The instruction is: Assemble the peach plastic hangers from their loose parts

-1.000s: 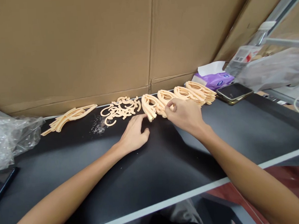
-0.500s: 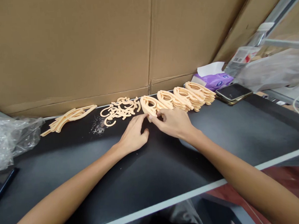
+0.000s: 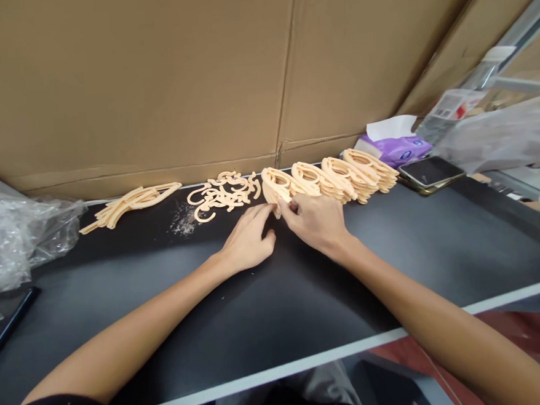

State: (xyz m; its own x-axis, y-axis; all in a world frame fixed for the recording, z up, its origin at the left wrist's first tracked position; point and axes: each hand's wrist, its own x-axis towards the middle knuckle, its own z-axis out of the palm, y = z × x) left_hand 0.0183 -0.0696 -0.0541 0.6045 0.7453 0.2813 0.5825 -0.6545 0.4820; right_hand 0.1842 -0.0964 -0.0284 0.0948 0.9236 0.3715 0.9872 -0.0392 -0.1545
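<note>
Peach-coloured looped frames, and your leftmost stack is just right of centre frame. Your left hand has thumb and fingers apart, fingertips right at its near end. Your right hand is curled over that end too, but can't tell if it's pinching anything. Loose hooks are piled left of centre, fwiw.

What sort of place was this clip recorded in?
Probably a small workshop or packing area, though the view is narrow: piles of similar cream-coloured looped parts line a black worktop, with tall cardboard behind and crumpled clear plastic at the left.
</note>
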